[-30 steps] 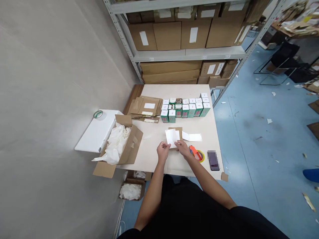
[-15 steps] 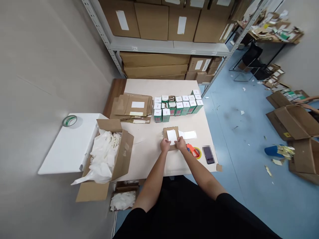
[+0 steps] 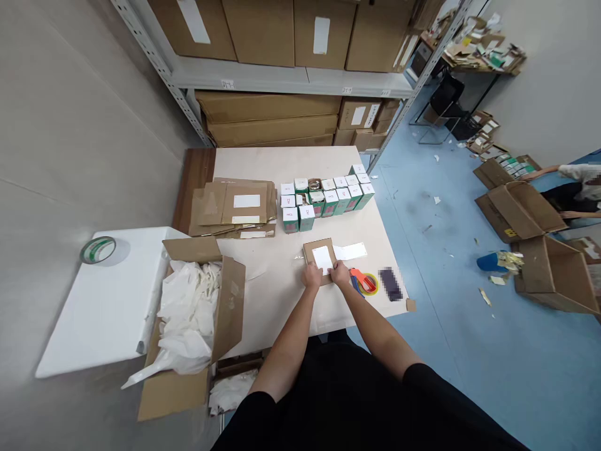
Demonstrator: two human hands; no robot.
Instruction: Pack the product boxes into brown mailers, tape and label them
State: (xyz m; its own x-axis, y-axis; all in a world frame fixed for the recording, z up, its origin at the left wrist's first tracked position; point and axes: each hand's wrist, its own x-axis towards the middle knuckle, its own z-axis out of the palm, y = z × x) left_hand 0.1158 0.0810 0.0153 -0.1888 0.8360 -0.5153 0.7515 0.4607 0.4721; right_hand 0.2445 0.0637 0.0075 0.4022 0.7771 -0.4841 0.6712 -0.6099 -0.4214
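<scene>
A small flat cardboard box (image 3: 317,243) lies on the table in front of me, with a white label (image 3: 322,257) over its face. My left hand (image 3: 312,276) is closed at the label's lower left corner, fingers pinched together. At the lower right corner my right hand (image 3: 339,274) pinches the label in the same way. Whether the label is stuck down cannot be made out. Just beyond my right hand is a strip of white labels (image 3: 350,251). Closer to my right forearm sit an orange tape dispenser (image 3: 361,279) and a yellow tape roll (image 3: 373,285).
Several green-and-white boxes (image 3: 330,202) stand behind the work spot. Flattened cardboard (image 3: 220,203) is stacked to their left. An open carton (image 3: 232,307) of white bags stands left, a phone (image 3: 390,284) right. Across the floor, a person (image 3: 580,188) is beside open cartons (image 3: 521,213).
My view has swung, bringing more of the person at the far right into sight. Both hands stay at the label's lower corners, and the label and box have hardly shifted.
</scene>
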